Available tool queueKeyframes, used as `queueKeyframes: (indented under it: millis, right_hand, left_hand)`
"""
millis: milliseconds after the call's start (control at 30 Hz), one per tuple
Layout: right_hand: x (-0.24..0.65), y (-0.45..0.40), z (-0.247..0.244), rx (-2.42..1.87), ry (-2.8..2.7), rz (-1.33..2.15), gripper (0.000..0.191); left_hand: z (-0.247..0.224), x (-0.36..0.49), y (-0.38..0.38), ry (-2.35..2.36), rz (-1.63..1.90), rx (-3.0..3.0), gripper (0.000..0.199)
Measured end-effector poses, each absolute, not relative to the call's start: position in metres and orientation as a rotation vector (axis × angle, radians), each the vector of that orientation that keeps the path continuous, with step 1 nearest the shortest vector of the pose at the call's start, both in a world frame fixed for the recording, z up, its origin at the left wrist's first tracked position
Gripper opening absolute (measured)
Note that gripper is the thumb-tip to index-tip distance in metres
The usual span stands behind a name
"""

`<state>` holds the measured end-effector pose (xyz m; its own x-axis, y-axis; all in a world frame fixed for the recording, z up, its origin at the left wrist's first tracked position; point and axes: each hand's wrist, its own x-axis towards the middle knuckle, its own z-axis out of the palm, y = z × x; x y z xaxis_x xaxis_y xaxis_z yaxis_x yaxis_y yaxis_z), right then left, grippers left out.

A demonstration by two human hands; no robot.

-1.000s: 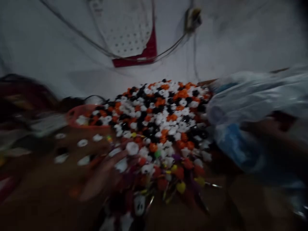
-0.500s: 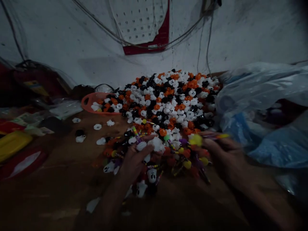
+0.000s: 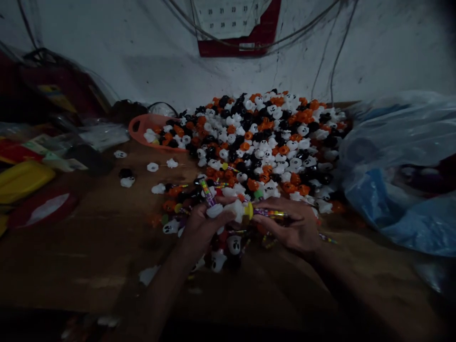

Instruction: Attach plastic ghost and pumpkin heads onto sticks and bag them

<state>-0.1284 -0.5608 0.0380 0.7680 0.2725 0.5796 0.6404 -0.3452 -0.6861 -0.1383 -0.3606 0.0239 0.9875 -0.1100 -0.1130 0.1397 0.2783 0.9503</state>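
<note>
My left hand (image 3: 204, 225) is closed around a white ghost-shaped topper (image 3: 233, 209). A tube of colourful candy (image 3: 207, 191) with a white piece at its base also sticks up from its fingers. My right hand (image 3: 294, 225) pinches a second candy-filled tube (image 3: 272, 213) lying sideways. Its yellow cap (image 3: 248, 212) meets the open end of the white topper; whether it is inside cannot be seen. Beneath and around both hands lie ghost heads (image 3: 234, 244) and more filled tubes. Behind them rises a large heap of white, black and orange toppers (image 3: 263, 147).
An orange scoop (image 3: 142, 135) with toppers in it lies left of the heap. Several loose toppers (image 3: 153, 167) are scattered on the brown table (image 3: 89, 247). Clear and blue plastic bags (image 3: 395, 190) bulge at right. Yellow and red items (image 3: 24, 183) lie at left.
My right hand has moved left with the tube, bringing its yellow cap against the white topper in my left hand. The camera view has tilted down and shifted left.
</note>
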Motion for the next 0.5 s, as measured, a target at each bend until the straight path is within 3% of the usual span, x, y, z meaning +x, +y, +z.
queueKeyframes:
  millis: [267,500]
  right_hand:
    - [-0.139,-0.549,0.018,-1.844,-0.654,-0.577,0.014]
    - [-0.124,-0.542,0.014,-1.820,-0.245,-0.246,0.023]
  left_hand:
    - [0.026,-0.148,-0.372,0.047,-0.127,1.325,0.027]
    - [0.044,-0.135,-0.362,0.059,-0.206,1.501,0.039]
